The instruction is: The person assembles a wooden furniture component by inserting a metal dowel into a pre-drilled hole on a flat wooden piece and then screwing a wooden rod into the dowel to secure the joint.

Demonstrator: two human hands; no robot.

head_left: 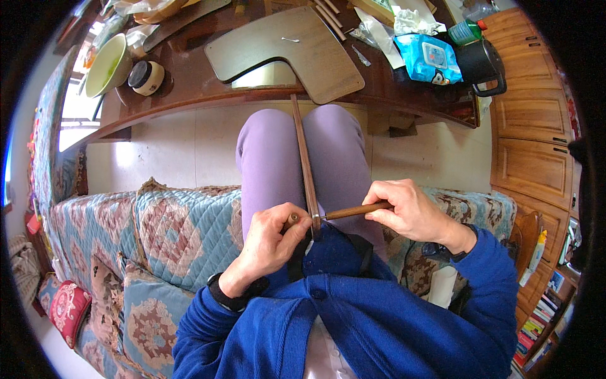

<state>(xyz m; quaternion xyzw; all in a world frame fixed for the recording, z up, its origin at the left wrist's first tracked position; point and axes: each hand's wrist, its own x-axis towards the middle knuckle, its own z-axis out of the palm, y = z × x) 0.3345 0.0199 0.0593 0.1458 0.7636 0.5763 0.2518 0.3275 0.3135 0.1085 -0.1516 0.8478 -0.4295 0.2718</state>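
A long dark-brown wooden strip [303, 151] runs from the table edge between my thighs down to my lap. My right hand [404, 210] is closed around a brown wooden rod [356, 210], which points left and meets the strip's near end; a small shiny bit shows at that joint. On the strip's other side, my left hand [275, 239] is closed, its fingers against the strip. A round brown rod end [293, 218] shows between its thumb and forefinger; the rest is hidden by the hand. Below the strip's end is a small pale piece I cannot make out.
On the dark table [189, 98] ahead lie an L-shaped wooden board [315, 57], several brown rods, a blue wipes pack [428, 60], a black pitcher [483, 66], a lidded jar [146, 78] and a green bowl [108, 66]. I sit on a quilted sofa [183, 234]; wooden cabinets [530, 126] stand right.
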